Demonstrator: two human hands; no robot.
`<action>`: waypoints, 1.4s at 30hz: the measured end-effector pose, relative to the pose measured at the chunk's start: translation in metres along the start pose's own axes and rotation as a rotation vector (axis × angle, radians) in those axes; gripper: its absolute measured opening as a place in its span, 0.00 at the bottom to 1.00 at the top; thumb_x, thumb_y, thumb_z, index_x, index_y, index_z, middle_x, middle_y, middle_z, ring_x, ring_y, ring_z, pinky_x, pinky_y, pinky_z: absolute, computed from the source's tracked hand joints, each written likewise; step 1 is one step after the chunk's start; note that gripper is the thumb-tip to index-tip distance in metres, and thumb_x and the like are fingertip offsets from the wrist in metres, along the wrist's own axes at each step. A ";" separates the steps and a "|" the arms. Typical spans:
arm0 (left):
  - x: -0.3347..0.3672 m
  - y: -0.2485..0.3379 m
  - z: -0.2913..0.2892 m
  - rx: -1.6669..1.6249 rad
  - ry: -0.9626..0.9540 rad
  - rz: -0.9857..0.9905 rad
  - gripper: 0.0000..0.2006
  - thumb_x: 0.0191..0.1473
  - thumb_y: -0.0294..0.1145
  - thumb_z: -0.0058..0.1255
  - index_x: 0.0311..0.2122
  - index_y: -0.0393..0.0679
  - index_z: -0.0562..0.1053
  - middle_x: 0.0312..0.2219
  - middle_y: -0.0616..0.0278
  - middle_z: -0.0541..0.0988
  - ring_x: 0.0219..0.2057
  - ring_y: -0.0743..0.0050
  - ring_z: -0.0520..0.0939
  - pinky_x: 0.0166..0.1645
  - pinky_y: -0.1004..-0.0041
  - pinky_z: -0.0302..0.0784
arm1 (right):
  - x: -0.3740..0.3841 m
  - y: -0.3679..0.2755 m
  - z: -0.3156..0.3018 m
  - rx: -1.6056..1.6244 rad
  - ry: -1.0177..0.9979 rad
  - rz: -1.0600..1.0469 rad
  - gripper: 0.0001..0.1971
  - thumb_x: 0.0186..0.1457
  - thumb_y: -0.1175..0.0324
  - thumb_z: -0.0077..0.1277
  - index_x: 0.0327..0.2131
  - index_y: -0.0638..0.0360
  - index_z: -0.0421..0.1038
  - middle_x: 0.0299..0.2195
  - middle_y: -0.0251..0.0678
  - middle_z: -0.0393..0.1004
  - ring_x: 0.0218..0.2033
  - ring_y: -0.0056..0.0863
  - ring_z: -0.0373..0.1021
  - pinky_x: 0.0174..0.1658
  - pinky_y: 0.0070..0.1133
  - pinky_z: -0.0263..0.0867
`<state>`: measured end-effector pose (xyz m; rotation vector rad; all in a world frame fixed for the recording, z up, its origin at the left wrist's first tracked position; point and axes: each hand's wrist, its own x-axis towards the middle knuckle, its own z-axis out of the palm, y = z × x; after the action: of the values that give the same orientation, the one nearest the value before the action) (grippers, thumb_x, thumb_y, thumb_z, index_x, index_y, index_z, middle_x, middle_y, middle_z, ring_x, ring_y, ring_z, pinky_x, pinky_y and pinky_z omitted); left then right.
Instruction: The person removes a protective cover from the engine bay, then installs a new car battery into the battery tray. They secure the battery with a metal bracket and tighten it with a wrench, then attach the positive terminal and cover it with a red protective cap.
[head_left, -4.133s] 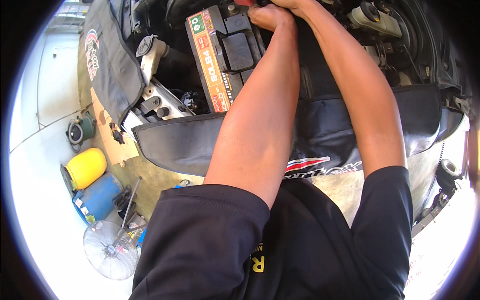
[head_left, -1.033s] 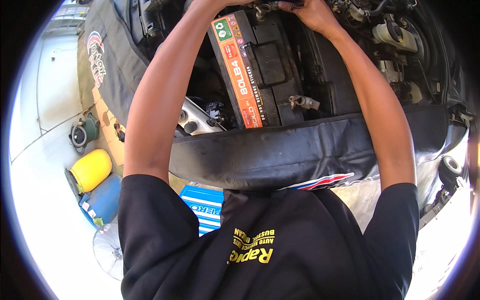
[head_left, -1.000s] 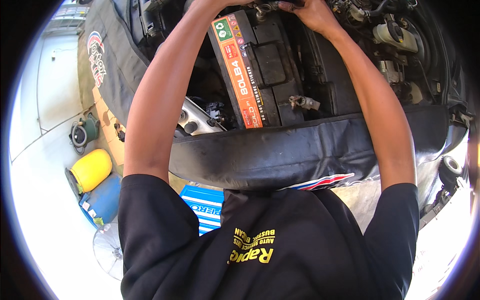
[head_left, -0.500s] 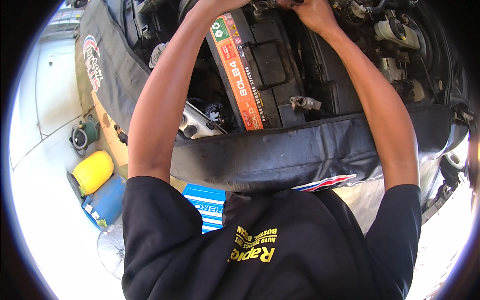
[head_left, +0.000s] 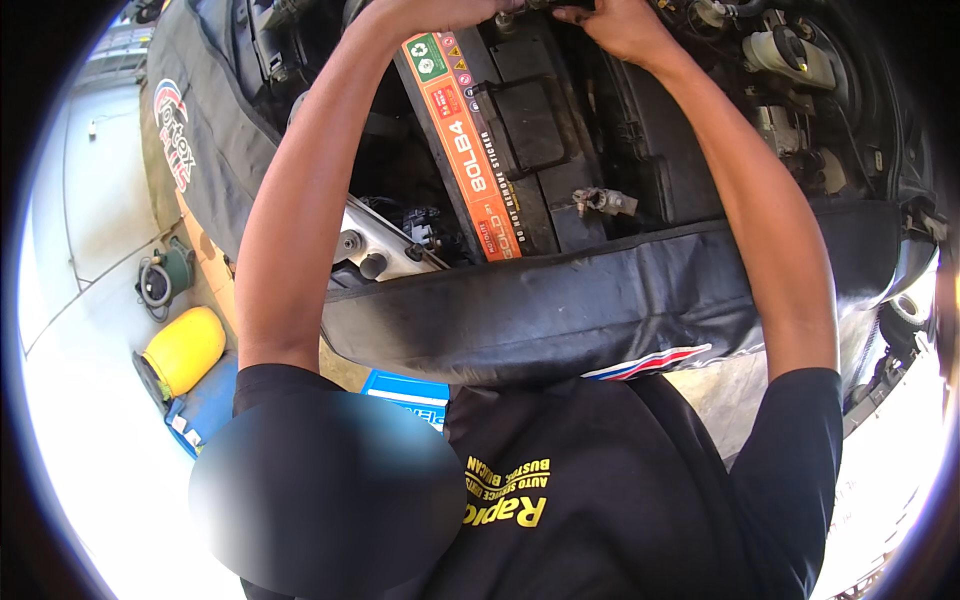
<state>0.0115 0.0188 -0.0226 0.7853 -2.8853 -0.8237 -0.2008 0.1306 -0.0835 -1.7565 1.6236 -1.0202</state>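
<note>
Both hands reach to the far end of a car battery (head_left: pixel 540 130) with an orange label strip (head_left: pixel 465 150) along its left side. My left hand (head_left: pixel 445 14) is closed beside the far terminal, cut by the upper picture edge. Across from it, my right hand (head_left: pixel 622 30) is closed too, its thumb and fingertips pointing at the same spot. A small dark part lies between the two hands, too cropped to name. On the battery's near end sits a corroded metal terminal clamp (head_left: pixel 603 202), untouched.
A black fender cover (head_left: pixel 540 310) drapes over the car's front edge. A white fluid reservoir (head_left: pixel 795 60) stands to the right in the engine bay. On the floor at left are a yellow drum (head_left: pixel 185 350), a blue drum (head_left: pixel 208 398) and a dark green machine with a hose (head_left: pixel 165 278).
The engine bay has shifted slightly left in view. My right hand has moved a little down and shows more. A dark blurred oval now covers part of the left sleeve.
</note>
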 end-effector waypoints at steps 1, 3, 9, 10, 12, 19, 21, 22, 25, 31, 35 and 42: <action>-0.003 -0.002 0.003 -0.007 -0.003 0.100 0.16 0.56 0.34 0.59 0.46 0.34 0.78 0.39 0.33 0.81 0.44 0.34 0.82 0.48 0.52 0.78 | 0.000 0.001 0.004 -0.030 0.039 0.004 0.13 0.52 0.79 0.60 0.44 0.68 0.79 0.37 0.46 0.85 0.41 0.28 0.79 0.46 0.31 0.72; -0.008 0.000 0.014 -0.036 0.105 0.283 0.20 0.53 0.29 0.60 0.51 0.35 0.76 0.46 0.33 0.80 0.49 0.35 0.81 0.54 0.54 0.77 | 0.001 0.003 0.007 0.009 0.061 0.031 0.14 0.51 0.78 0.61 0.43 0.66 0.80 0.37 0.47 0.85 0.41 0.29 0.80 0.46 0.31 0.72; -0.020 0.006 0.038 -0.149 0.280 0.192 0.26 0.51 0.23 0.59 0.58 0.37 0.72 0.53 0.38 0.77 0.58 0.38 0.75 0.64 0.54 0.69 | 0.000 0.004 0.001 -0.037 0.036 0.098 0.13 0.50 0.77 0.62 0.42 0.64 0.80 0.36 0.46 0.85 0.41 0.28 0.80 0.46 0.30 0.72; -0.021 0.005 0.040 -0.141 0.287 0.215 0.25 0.52 0.23 0.59 0.57 0.37 0.73 0.52 0.39 0.78 0.57 0.38 0.75 0.65 0.54 0.68 | 0.000 0.002 -0.001 -0.087 0.015 0.145 0.13 0.50 0.77 0.61 0.42 0.64 0.81 0.35 0.46 0.85 0.40 0.27 0.80 0.46 0.30 0.72; -0.022 0.002 0.043 -0.129 0.301 0.259 0.22 0.54 0.23 0.58 0.56 0.38 0.74 0.49 0.39 0.79 0.56 0.37 0.76 0.67 0.53 0.66 | -0.002 0.000 0.001 0.040 0.053 -0.023 0.13 0.51 0.76 0.60 0.42 0.64 0.81 0.36 0.46 0.85 0.41 0.26 0.79 0.46 0.30 0.72; -0.025 0.004 0.040 -0.046 0.224 0.179 0.17 0.57 0.24 0.54 0.53 0.40 0.75 0.46 0.41 0.81 0.55 0.38 0.75 0.74 0.50 0.56 | -0.005 0.007 0.001 0.050 0.109 -0.128 0.14 0.51 0.77 0.57 0.43 0.63 0.80 0.41 0.53 0.82 0.46 0.40 0.80 0.48 0.30 0.72; -0.026 0.006 0.041 -0.029 0.234 0.190 0.17 0.58 0.24 0.54 0.53 0.40 0.75 0.46 0.42 0.81 0.54 0.38 0.76 0.74 0.50 0.55 | -0.005 0.009 0.003 0.057 0.117 -0.148 0.13 0.50 0.77 0.57 0.41 0.64 0.79 0.41 0.53 0.82 0.46 0.44 0.80 0.47 0.31 0.72; -0.027 0.009 0.042 -0.039 0.265 0.209 0.17 0.56 0.22 0.51 0.52 0.40 0.76 0.45 0.43 0.82 0.53 0.39 0.77 0.74 0.51 0.55 | -0.004 0.010 0.004 0.062 0.123 -0.160 0.12 0.49 0.77 0.56 0.40 0.64 0.79 0.40 0.53 0.81 0.45 0.46 0.79 0.46 0.32 0.72; -0.033 0.008 0.041 -0.031 0.172 0.198 0.19 0.54 0.20 0.49 0.52 0.40 0.76 0.44 0.44 0.82 0.53 0.40 0.77 0.75 0.52 0.56 | -0.006 0.013 0.002 -0.028 0.076 -0.108 0.09 0.49 0.77 0.57 0.37 0.65 0.77 0.38 0.53 0.81 0.43 0.46 0.79 0.45 0.34 0.72; -0.036 0.011 0.039 0.061 0.269 0.194 0.21 0.51 0.20 0.50 0.52 0.39 0.77 0.46 0.43 0.81 0.51 0.39 0.78 0.69 0.55 0.65 | -0.003 0.019 0.005 0.046 0.111 -0.217 0.07 0.49 0.77 0.57 0.34 0.65 0.76 0.35 0.53 0.80 0.39 0.43 0.80 0.41 0.33 0.72; -0.040 0.016 0.040 -0.030 0.298 0.076 0.23 0.50 0.20 0.52 0.54 0.38 0.76 0.48 0.42 0.78 0.50 0.36 0.78 0.62 0.57 0.73 | -0.002 0.019 0.000 0.023 0.018 -0.079 0.08 0.52 0.73 0.58 0.36 0.66 0.79 0.34 0.51 0.82 0.37 0.33 0.80 0.40 0.31 0.72; -0.029 0.000 0.054 -0.329 0.358 0.121 0.21 0.55 0.26 0.63 0.54 0.37 0.75 0.48 0.45 0.79 0.52 0.44 0.81 0.58 0.61 0.76 | 0.015 0.030 -0.012 0.100 -0.004 0.126 0.17 0.65 0.60 0.55 0.38 0.69 0.80 0.30 0.49 0.83 0.34 0.26 0.79 0.39 0.31 0.70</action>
<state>0.0274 0.0593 -0.0662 0.6383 -2.3783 -0.9913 -0.2284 0.1136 -0.0984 -1.5702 1.6292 -1.0197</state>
